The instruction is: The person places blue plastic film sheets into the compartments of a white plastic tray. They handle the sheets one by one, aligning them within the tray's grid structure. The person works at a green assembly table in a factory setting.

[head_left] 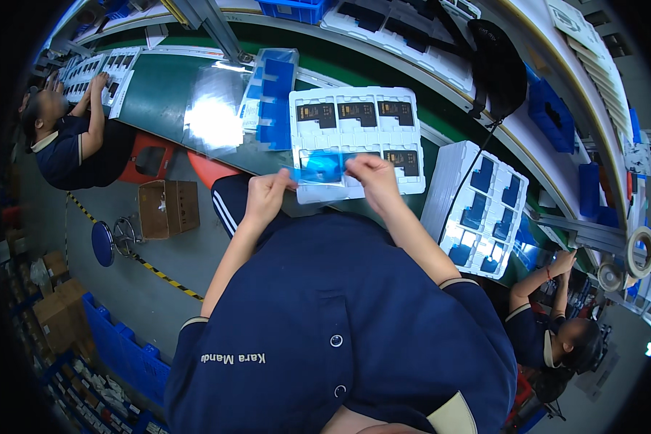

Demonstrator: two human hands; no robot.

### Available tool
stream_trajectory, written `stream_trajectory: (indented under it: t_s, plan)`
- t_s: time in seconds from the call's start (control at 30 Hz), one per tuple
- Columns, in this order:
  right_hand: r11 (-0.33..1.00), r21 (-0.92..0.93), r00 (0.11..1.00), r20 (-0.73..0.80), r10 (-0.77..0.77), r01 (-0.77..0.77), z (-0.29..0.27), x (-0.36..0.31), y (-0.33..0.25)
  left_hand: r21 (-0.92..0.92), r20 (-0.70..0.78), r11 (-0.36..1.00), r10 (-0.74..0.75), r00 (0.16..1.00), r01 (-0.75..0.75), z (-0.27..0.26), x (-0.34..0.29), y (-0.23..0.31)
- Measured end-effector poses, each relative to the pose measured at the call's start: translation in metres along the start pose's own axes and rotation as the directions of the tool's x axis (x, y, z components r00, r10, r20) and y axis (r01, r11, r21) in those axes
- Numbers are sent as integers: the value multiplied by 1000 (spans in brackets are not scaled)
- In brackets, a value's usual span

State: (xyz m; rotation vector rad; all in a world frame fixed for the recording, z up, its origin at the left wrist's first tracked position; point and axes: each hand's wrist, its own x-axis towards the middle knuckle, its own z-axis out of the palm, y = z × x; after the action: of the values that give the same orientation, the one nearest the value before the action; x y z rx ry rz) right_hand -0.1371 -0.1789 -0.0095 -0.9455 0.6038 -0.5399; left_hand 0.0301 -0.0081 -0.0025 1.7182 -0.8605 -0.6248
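Between my two hands a translucent blue film sheet (320,168) is stretched over the near part of a white moulded tray (405,100). My left hand (266,197) pinches the film's left end. The right end sits between the thumb and fingers of my right hand (375,178). Flat black battery packs (356,112) lie in the tray's far row. Another black pack (401,160) shows in the near row, beside my right hand. The film and my fingers partly cover what lies under them.
Left of the tray lie blue film sheets (273,101) and a shiny clear plastic sheet (215,116) on the green bench (152,94). A stack of white trays (441,173) stands at right. Co-workers sit at far left and lower right. A dark strap (461,195) hangs over the stack.
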Motion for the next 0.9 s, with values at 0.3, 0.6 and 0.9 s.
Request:
stream_trajectory:
  t_s: [0.3,0.6,0.9]
  plan:
    - [950,-283,984,-153,90,-131,-92,31,9,-115,-162,989,-115,980,97,-35,-4,-21]
    - [898,-440,972,-220,-82,-24,-105,33,40,-107,-159,990,-111,981,95,-30,-3,-15]
    - [879,-475,990,-104,-96,36,-97,31,32,-114,-157,988,-122,980,105,-32,-1,-20]
